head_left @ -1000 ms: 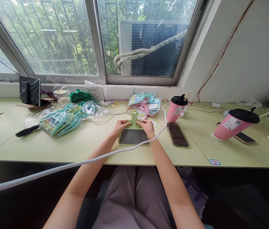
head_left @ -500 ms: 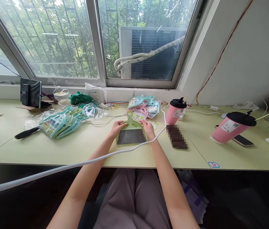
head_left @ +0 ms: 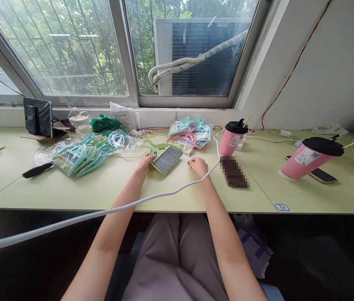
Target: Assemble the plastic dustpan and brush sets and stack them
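A small green dustpan with a grey-bristled hand brush [head_left: 168, 159] nested in it is tilted over the table, its handle pointing up and left. My left hand [head_left: 145, 162] grips it at its left edge near the handle. Apart from it, to the right, my right hand [head_left: 198, 166] is closed low over the table, fingertips pinched together. Whatever may be between those fingers is too small to make out. Behind the brush lie bagged pink and turquoise dustpan sets [head_left: 189, 133]. More bagged green and turquoise sets [head_left: 81, 155] are at the left.
A white cable [head_left: 133, 205] crosses in front of my forearms. Right of my hand are a phone [head_left: 235, 177] and a pink cup [head_left: 232, 140]; a second pink cup [head_left: 310, 159] stands further right. A black-handled tool [head_left: 37, 170] and a propped tablet [head_left: 38, 117] are left.
The dustpan and brush have turned, handle swinging left and bristles to the lower right. My right hand has let go of their right edge and closed beside them. My view has tipped slightly down.
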{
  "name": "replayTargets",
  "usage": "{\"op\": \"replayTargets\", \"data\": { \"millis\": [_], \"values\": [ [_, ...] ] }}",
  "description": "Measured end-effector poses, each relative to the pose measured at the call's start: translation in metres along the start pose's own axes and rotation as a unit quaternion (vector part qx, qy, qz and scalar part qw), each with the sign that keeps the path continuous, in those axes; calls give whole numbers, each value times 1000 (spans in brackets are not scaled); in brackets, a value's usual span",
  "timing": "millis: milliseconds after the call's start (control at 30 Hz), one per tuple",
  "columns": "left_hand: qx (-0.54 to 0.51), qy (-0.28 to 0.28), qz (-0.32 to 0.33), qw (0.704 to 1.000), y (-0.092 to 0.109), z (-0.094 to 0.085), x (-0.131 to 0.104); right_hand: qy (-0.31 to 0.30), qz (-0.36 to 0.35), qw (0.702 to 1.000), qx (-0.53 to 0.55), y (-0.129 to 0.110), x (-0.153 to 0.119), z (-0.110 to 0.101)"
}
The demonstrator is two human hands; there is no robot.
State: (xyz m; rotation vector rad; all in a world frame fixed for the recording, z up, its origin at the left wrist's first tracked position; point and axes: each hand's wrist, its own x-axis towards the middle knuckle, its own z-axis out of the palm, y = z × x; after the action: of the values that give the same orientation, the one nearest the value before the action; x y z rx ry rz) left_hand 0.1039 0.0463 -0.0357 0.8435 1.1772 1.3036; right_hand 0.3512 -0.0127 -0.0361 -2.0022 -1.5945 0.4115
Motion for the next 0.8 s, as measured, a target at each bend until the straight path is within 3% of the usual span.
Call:
{"op": "replayTargets", "data": {
  "millis": [200, 433, 533, 600, 667, 733, 800],
  "values": [
    [15, 0, 67, 998, -1, 7, -6, 98, 55, 994, -10, 3, -3, -4],
    [45, 1, 175, 984, -8, 10, -5, 39, 71, 996, 43, 20, 9, -13],
    [54, 29, 203, 977, -9, 8, -3, 47, 51, 983, 170, 14, 11, -15],
    [56, 55, 218, 973, -8, 7, -2, 11, 32, 943, 332, 4, 8, -17],
    [63, 81, 232, 967, -6, 7, -3, -44, 4, 876, 481, -9, 3, -18],
    [78, 102, 243, 962, -4, 7, -5, -77, -18, 820, 567, -22, -4, -17],
    [99, 118, 250, 956, -3, 9, -9, -91, -31, 791, 604, -33, -10, -14]
  ]
}}
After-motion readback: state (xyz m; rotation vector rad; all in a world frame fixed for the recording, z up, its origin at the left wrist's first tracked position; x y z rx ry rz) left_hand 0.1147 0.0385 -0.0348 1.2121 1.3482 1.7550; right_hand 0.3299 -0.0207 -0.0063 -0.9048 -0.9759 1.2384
